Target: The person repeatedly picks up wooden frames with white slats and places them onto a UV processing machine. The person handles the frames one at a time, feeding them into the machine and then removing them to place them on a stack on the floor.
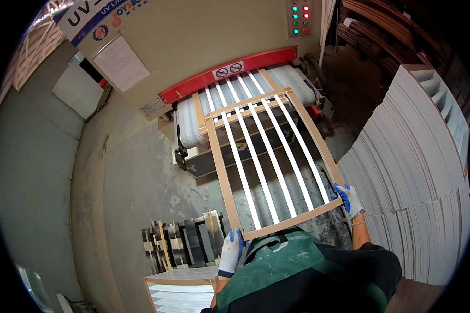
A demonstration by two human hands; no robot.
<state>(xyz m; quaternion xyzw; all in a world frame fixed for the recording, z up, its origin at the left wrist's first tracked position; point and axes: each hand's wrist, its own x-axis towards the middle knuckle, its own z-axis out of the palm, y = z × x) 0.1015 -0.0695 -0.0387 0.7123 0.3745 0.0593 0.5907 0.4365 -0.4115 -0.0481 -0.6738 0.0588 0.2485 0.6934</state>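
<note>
My left hand (231,251), in a white glove with blue fingertips, grips the near left corner of a slatted frame panel (223,172). The panel has brown edge rails and several white slats. At its near right corner, my right hand (349,200) is closed on the rail in a matching glove. The panel slopes away from my waist, its far end over the near edge of a conveyor belt (293,82). Whether that end touches the belt cannot be made out. A second slatted panel (198,110) lies on the belt, partly hidden under a red bar (193,83).
A large beige machine (203,41) stands ahead, with a lit button panel (301,21). Tall stacks of white panels (407,172) rise close on my right. At lower left are another stack of slatted panels (180,275) and a dark slatted pallet (193,242).
</note>
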